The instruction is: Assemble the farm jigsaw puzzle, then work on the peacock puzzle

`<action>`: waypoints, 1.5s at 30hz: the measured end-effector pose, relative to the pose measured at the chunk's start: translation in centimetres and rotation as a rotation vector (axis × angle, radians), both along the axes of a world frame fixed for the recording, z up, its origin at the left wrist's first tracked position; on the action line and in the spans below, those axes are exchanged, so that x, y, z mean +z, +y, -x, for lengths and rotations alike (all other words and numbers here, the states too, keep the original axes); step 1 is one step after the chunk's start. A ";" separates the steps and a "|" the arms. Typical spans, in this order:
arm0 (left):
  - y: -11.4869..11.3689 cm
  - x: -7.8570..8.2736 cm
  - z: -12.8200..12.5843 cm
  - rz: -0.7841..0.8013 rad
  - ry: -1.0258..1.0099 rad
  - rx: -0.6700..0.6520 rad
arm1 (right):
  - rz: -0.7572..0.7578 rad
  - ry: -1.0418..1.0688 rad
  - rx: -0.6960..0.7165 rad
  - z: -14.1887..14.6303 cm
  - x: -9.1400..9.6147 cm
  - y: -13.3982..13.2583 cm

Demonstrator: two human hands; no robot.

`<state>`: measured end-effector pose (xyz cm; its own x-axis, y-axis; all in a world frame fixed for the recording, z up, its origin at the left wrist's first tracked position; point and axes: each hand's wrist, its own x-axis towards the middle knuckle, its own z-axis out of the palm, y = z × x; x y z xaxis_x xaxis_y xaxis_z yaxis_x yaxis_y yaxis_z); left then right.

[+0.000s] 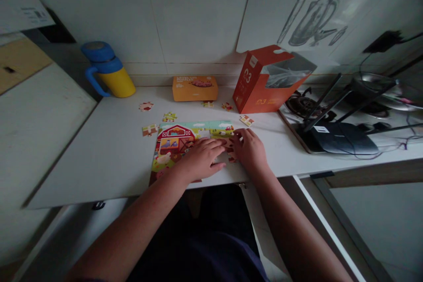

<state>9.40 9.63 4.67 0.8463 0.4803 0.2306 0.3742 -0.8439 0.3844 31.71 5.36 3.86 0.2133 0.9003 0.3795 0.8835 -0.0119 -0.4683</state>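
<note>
A partly joined farm jigsaw puzzle (172, 144) with a red barn lies flat on the white countertop. My left hand (205, 157) rests across its middle, fingers stretched out and hiding part of the picture. At the puzzle's right edge, my right hand (249, 150) has its fingers curled down on a brown and white puzzle piece (228, 142). Another brown and white piece (232, 157) shows just below, partly covered by the right hand. Whether these pieces are locked into the puzzle I cannot tell.
Loose pieces lie around, including a green one (169, 116), a beige one (150, 130) and a brown one (246, 120). Behind stand a yellow-blue jug (119, 78), an orange puzzle box (194, 90) and a red carton (254, 90). A black router (343, 138) sits by the stove.
</note>
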 end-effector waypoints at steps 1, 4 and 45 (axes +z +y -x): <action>0.0 0.0 0.0 0.002 0.003 0.001 | -0.027 0.031 -0.022 -0.2 0.0 -0.4; 0.0 0.2 0.1 0.002 0.022 0.002 | -0.071 0.072 -0.071 -0.9 0.1 -2.2; 2.3 0.7 1.4 0.131 -0.450 0.481 | 0.221 0.089 -0.076 -11.1 0.3 6.1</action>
